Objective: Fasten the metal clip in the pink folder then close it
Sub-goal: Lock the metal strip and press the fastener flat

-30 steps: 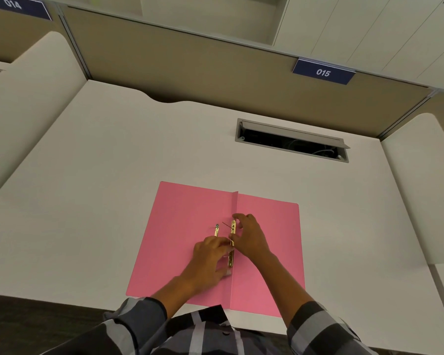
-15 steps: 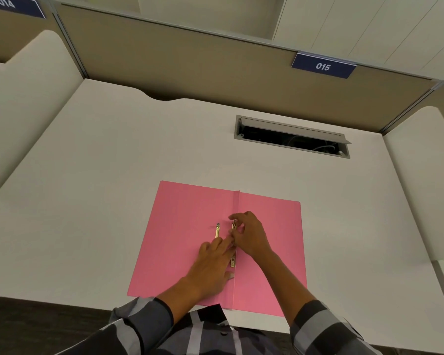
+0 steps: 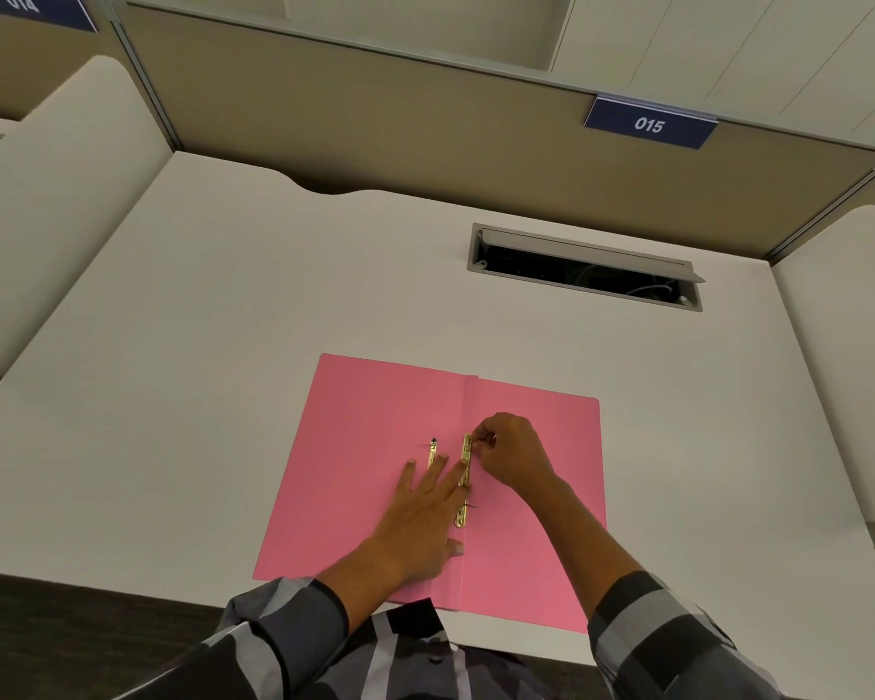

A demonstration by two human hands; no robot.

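The pink folder (image 3: 370,447) lies open and flat on the desk in front of me. A gold metal clip bar (image 3: 465,479) runs along its centre fold, and a second short gold strip (image 3: 432,453) lies just left of it. My left hand (image 3: 423,507) rests flat on the left leaf, fingers spread, with one fingertip pressing the bar's middle. My right hand (image 3: 514,454) pinches the bar's far end between thumb and forefinger. The bar's middle is hidden under my fingers.
The white desk (image 3: 223,320) is bounded by a tan partition (image 3: 375,128) at the back and white side panels. An open grey cable hatch (image 3: 584,267) sits in the desk behind and right of the folder. The desk's front edge lies under my forearms.
My left hand has opened from a loose curl to flat, spread fingers and slid forward along the bar. My right hand stays at the bar's far end, now pinching it.
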